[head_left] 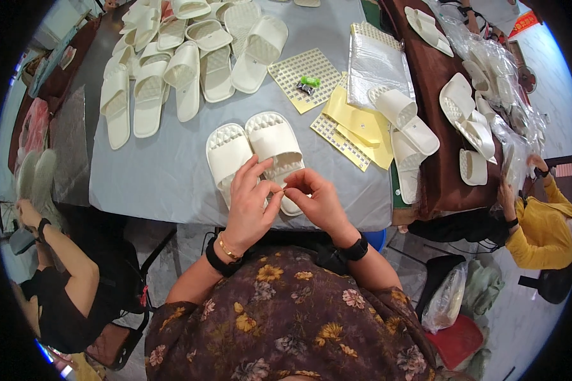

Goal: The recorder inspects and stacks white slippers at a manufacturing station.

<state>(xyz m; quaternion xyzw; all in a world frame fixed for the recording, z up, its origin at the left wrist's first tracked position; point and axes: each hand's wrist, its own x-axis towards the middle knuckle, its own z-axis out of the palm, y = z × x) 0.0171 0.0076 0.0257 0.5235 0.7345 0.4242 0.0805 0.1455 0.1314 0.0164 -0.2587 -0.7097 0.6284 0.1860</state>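
Pinching something tiny between thumb and forefinger, the left hand [251, 203] and right hand [314, 197] meet at their fingertips just above the near edge of the desk [165, 178]. Both are curled almost shut; what they nip is too small to make out, perhaps a little sticker or tag. They work right over the heel ends of a pair of white slippers [254, 152], which lies side by side just beyond the knuckles, toes pointing away, likely set there so the small piece can go straight onto them.

Further out and to the left of the hands a heap of white slippers [171, 57] is spread over the grey cloth, overlapping loosely. Ahead and to the right, within easy reach, lie yellow sheets [356, 127] and a pale square sheet dotted with small stickers [302, 73]; a small green object [309, 81] sits on that sheet. Beyond them is a clear plastic bag [375, 60], flat and shiny. More slippers [407, 127] are stacked at the right end of the desk, and a brown table [432, 76] beside it carries others among crumpled clear wrappers. A person in a yellow sleeve [540, 228] works far right; another person's arm [57, 247] shows at the left.
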